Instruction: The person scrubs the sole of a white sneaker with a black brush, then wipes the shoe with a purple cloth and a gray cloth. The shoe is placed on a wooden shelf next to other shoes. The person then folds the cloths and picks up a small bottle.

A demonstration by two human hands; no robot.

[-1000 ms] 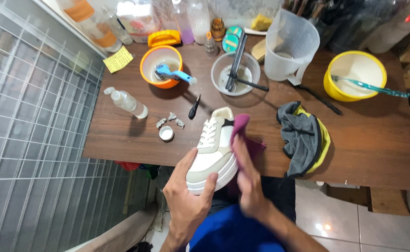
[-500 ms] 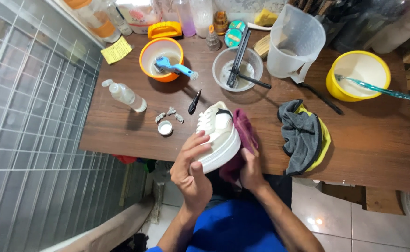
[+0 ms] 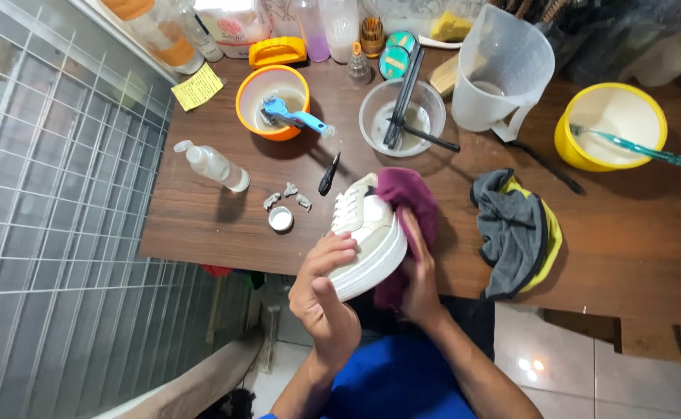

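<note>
Two bowls, an orange bowl (image 3: 271, 101) holding a blue brush (image 3: 290, 116) and a yellow bowl (image 3: 610, 126), stand on the dark wood-grain table (image 3: 627, 248) in front of me, with a clear jug (image 3: 503, 74) between them and a white wire grille (image 3: 53, 233) on my left. Pale floor tiles show beyond the near edge. My left hand (image 3: 323, 299) grips the white and beige sneaker (image 3: 368, 233) by its sole at the near table edge. Its long axis runs away from me, tilted onto its side, though I cannot tell toe from heel. My right hand (image 3: 418, 275) presses a maroon cloth (image 3: 406, 206) against the shoe's right side; the cloth hides that side. A grey and yellow rag (image 3: 515, 229) lies just right.
</note>
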